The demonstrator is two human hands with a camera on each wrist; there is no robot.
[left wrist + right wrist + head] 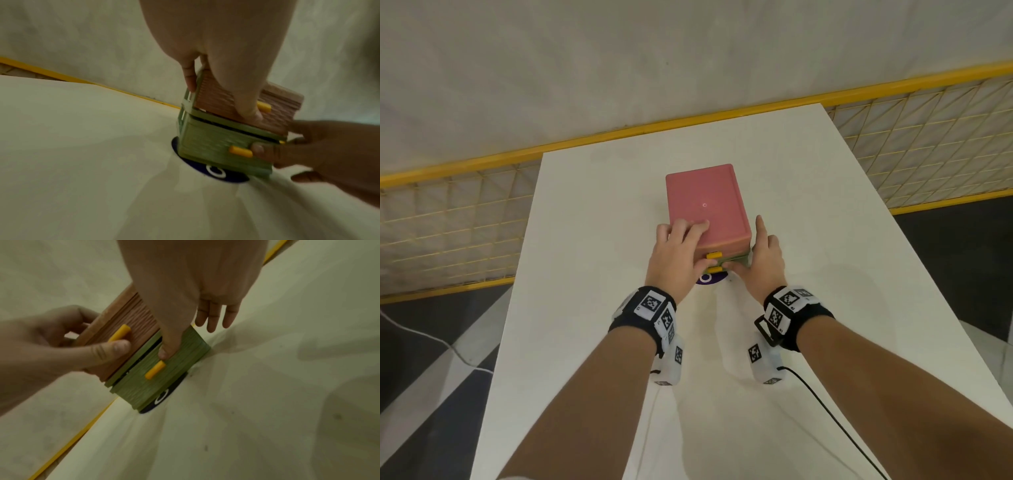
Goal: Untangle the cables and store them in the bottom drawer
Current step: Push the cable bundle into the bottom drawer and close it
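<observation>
A small drawer unit [705, 205] stands in the middle of the white table, with a pink top and a pink upper drawer [275, 113]. The green bottom drawer [144, 386] sits below it, and each drawer has a yellow handle. My left hand [685, 246] clasps the unit from above, fingers over the top and left side and thumb [111, 350] on the pink front. My right hand [760, 250] lies along the unit's right side with straight fingers, its thumb [168, 345] pressing the green front. A narrow dark gap shows above the green drawer. No cable is plainly in view.
A round dark blue sticker [705, 279] lies under the unit's front edge. A yellow mesh fence [928, 137] runs behind the table [585, 240]. A black lead [825, 404] trails from my right wrist camera, and a white cord [431, 339] lies on the floor at the left.
</observation>
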